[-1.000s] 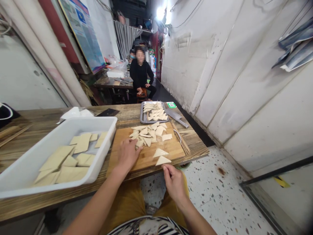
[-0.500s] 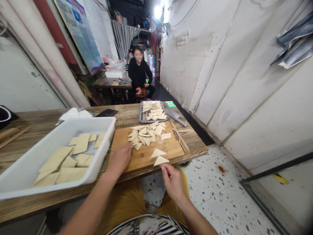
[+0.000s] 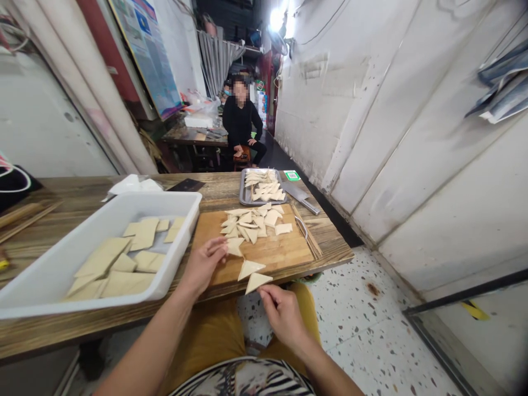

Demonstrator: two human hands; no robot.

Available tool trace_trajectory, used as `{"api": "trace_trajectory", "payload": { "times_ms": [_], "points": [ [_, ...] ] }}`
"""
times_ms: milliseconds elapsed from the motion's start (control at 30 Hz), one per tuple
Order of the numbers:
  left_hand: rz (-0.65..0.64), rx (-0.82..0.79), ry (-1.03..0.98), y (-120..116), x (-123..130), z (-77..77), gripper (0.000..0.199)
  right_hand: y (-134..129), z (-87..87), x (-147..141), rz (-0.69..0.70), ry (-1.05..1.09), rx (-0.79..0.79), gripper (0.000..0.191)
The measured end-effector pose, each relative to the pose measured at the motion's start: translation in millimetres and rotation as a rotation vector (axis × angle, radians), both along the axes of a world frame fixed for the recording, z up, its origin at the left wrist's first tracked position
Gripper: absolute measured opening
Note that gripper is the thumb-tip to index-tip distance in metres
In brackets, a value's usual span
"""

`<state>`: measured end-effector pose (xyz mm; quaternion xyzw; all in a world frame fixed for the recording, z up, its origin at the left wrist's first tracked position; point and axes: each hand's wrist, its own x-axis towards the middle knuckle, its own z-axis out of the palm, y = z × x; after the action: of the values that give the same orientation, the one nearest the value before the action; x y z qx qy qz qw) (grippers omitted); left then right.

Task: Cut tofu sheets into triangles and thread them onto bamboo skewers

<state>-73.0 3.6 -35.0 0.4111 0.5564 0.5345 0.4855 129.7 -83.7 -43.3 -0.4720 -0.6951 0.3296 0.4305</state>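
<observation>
"Tofu triangles (image 3: 256, 223): where do they lie?"

"Mostly in a loose heap on the wooden cutting board (image 3: 284, 247), with two set apart toward its near edge. The nearer of those two, the lowest triangle (image 3: 256, 282), juts past that edge."

"And the hands?"

"The left hand (image 3: 202, 265) is half open, palm down, with its fingertips against a triangle at the heap's near side. I can't tell whether it grips. The right hand (image 3: 284, 316) is nearly closed, thumb and fingers pinching the lowest triangle's bottom corner."

"Anything hard to make out?"

"The green label (image 3: 291, 175) beside the steel tray (image 3: 242, 192) is too small to read, and so is the wall poster (image 3: 144, 55). That tray holds more triangles, with a cleaver (image 3: 301, 197) just beside it. On the table (image 3: 74, 190), a white plastic tub (image 3: 177, 201) holds larger tofu slabs (image 3: 127, 283)."
</observation>
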Motion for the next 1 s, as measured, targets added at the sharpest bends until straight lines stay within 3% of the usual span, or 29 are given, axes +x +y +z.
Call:
{"api": "trace_trajectory", "payload": {
  "times_ms": [100,167,333,433,500,700,1000],
  "points": [
    [0.023,-0.146,-0.165,3.2,2.7,-0.6,0.038,-0.5,-3.1,-0.5,0.003,-0.009,0.003,0.025],
    [0.044,-0.172,-0.136,5.7,4.3,-1.6,0.038,-0.1,-5.3,-0.4,0.001,-0.016,0.002,0.025],
    [-0.046,-0.138,0.179,11.3,7.8,2.6,0.044,1.1,-9.7,1.2,-0.030,-0.020,-0.014,0.026],
    [-0.064,-0.125,0.364,13.3,10.7,6.8,0.034,-0.4,-11.3,2.7,-0.046,-0.010,-0.015,0.026],
    [-0.053,-0.120,0.280,14.5,12.0,7.1,0.024,-2.5,-11.5,3.3,-0.049,-0.013,-0.012,0.026],
    [0.027,-0.263,-0.365,15.7,9.9,7.0,0.010,-6.3,-5.5,1.8,-0.014,-0.031,-0.003,0.027],
    [0.070,-0.289,-0.490,12.7,12.0,14.6,0.006,-4.0,-1.8,0.0,0.006,-0.058,0.008,0.026]
  ]
}}
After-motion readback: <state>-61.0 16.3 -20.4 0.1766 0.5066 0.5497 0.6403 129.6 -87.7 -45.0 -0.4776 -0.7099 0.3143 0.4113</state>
